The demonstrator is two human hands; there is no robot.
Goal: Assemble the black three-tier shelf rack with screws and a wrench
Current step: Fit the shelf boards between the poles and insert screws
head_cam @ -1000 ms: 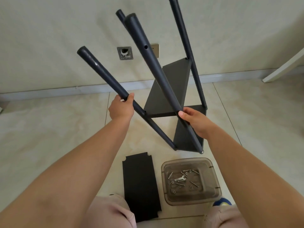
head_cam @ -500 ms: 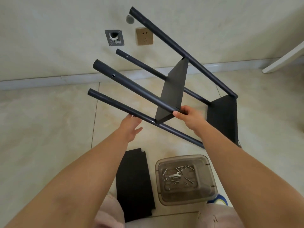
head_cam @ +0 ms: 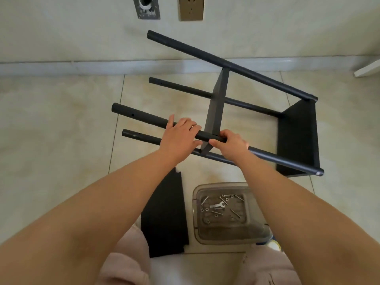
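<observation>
The black rack point(head_cam: 230, 64) lies on its side on the tiled floor, its poles pointing left. Two shelf panels are fixed between the poles: a middle shelf point(head_cam: 218, 103) and an end shelf point(head_cam: 298, 136) at the right. My left hand point(head_cam: 178, 136) rests on the near upper pole, fingers curled over it. My right hand point(head_cam: 230, 145) grips the same pole just right of the middle shelf's corner. A loose black shelf panel point(head_cam: 164, 214) lies flat near my knees. A clear plastic tray point(head_cam: 197, 223) holds several screws and a small wrench point(head_cam: 217, 205).
A wall with a baseboard point(head_cam: 61, 66) runs close behind the rack, with a brass socket plate point(head_cam: 191, 8) and a metal wall fitting point(head_cam: 146, 7). A white furniture edge point(head_cam: 368, 68) shows at the far right. My knees in pink trousers point(head_cam: 127, 262) are at the bottom.
The rack has tipped from upright down onto its side, poles now pointing left. My left hand let go of a pole, then came to rest on the near upper pole.
</observation>
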